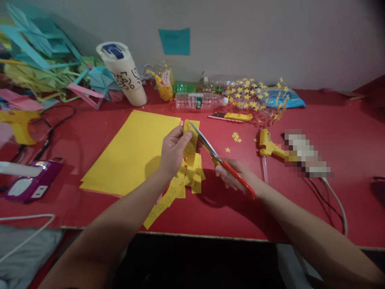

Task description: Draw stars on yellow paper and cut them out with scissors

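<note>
My left hand (174,150) pinches a yellow paper strip (190,146) with faint pencil star outlines, holding it up above the table. In my right hand (233,174) is a pair of scissors (237,176) with red handles; the blades point up and left, and their tips lie at the top of the strip. Whether the blades are parted is hard to see. Below my hands lie several more marked yellow strips (180,186), loosely overlapping. A stack of yellow paper sheets (132,148) rests to the left, partly behind my left forearm. Small cut yellow stars (236,137) lie to the right.
A yellow glue gun (266,144) and a power strip with a blurred-out patch (306,154) are at right. A yellow utility knife (237,117), a clear bottle (198,101) and a white tumbler (123,74) stand or lie behind. Another glue gun (22,124) and folded paper shapes (45,52) are at left.
</note>
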The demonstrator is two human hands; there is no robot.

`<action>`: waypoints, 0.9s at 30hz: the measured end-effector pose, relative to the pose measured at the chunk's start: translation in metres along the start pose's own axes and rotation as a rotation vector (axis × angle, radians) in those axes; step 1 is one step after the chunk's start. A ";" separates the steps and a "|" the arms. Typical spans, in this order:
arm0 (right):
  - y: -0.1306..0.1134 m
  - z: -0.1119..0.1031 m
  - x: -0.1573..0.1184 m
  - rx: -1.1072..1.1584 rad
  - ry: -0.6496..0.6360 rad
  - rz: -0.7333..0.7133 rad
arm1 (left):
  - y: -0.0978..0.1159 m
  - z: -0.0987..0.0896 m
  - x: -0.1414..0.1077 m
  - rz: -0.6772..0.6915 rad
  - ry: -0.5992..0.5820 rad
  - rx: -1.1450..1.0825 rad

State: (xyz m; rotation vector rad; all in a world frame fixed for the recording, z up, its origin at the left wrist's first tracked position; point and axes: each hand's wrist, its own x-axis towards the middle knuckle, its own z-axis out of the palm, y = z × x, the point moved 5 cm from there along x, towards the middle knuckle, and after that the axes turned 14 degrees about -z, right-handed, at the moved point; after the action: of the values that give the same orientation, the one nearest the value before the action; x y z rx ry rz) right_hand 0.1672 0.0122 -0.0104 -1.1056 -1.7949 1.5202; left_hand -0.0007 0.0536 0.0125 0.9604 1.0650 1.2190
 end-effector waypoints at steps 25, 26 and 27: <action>0.001 0.002 0.000 0.007 0.010 0.033 | -0.004 -0.009 0.006 0.037 0.025 -0.006; 0.001 0.002 0.000 0.011 0.011 0.031 | -0.004 -0.009 0.006 0.040 0.026 -0.011; 0.001 0.002 0.000 0.014 0.011 0.029 | -0.004 -0.009 0.006 0.043 0.026 -0.015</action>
State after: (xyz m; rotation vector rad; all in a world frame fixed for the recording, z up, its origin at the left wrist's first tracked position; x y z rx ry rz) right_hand 0.1660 0.0111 -0.0119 -1.1356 -1.7650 1.5383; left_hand -0.0083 0.0594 0.0054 0.9624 1.0592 1.2762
